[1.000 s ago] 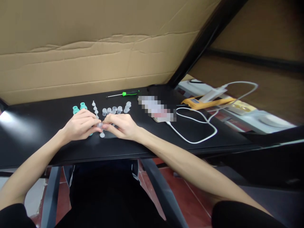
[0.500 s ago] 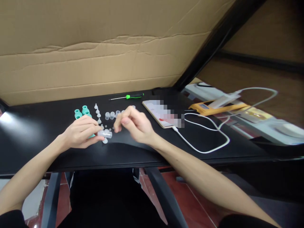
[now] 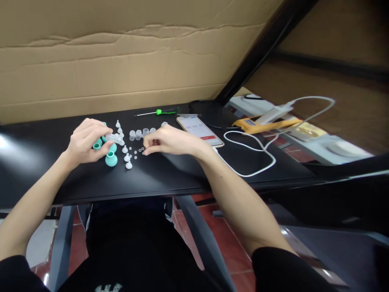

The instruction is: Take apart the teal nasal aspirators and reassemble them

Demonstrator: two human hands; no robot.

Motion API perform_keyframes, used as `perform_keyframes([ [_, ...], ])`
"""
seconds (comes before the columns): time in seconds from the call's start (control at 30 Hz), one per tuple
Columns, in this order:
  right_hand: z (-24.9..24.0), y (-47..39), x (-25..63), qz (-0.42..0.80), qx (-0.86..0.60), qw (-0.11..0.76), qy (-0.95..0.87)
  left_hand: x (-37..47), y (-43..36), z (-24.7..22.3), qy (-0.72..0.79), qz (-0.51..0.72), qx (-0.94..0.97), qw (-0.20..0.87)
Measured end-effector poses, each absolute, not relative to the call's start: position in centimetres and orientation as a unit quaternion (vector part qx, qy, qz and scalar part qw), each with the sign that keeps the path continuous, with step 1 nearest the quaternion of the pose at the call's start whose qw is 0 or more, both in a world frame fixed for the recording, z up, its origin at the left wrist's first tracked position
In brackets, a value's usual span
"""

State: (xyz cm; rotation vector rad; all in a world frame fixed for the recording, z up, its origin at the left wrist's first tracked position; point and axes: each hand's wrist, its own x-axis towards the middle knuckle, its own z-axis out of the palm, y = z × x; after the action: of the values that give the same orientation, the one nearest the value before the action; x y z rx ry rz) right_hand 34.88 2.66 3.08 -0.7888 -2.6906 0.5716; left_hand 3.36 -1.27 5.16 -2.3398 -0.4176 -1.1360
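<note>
My left hand (image 3: 86,142) has its thumb and fingers closed round one end of a clear plastic tube (image 3: 115,139), tilted over the table. Below and beside it stand several teal rubber bulbs (image 3: 111,159), some partly hidden by the hand. A column of small white funnel-shaped pieces (image 3: 125,149) runs just right of them. My right hand (image 3: 159,140) is low over the table with thumb and fingertips pinched together beside small rings (image 3: 140,150). What lies between those fingertips is too small to make out. Tiny white discs (image 3: 135,157) are scattered left of it.
Behind my right hand is a row of clear caps (image 3: 139,134), partly covered. A green-handled screwdriver (image 3: 158,112) lies further back. To the right are a phone (image 3: 202,132), its white cable (image 3: 255,175) and a yellow device (image 3: 252,127). A cardboard wall (image 3: 121,73) closes the back.
My left hand has moved left and back with the clear tube, uncovering a teal bulb and white pieces. My right hand has come down to the small rings, fingers pinched. The view has shifted.
</note>
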Motion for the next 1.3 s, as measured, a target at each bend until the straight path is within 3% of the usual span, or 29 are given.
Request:
perform_keyframes([
  [0.2, 3.1, 3.5, 35.9, 0.172, -0.334, 0.106, -0.921, 2.8, -1.0, 5.0, -0.183, -0.442, -0.855, 0.199],
  [0.4, 3.0, 3.1, 35.9, 0.180, -0.402, 0.052, -0.896, 3.6, -1.7, 5.2, -0.145, -0.403, -0.867, 0.254],
  [1.0, 1.7, 2.9, 35.8, 0.203, -0.343, 0.144, -0.906, 2.0, -0.3, 4.9, -0.159, -0.382, -0.869, 0.272],
  [1.3, 1.8, 3.2, 35.5, 0.235, -0.321, 0.140, -0.907, -1.9, 2.0, 5.0, -0.318, -0.433, -0.815, 0.215],
])
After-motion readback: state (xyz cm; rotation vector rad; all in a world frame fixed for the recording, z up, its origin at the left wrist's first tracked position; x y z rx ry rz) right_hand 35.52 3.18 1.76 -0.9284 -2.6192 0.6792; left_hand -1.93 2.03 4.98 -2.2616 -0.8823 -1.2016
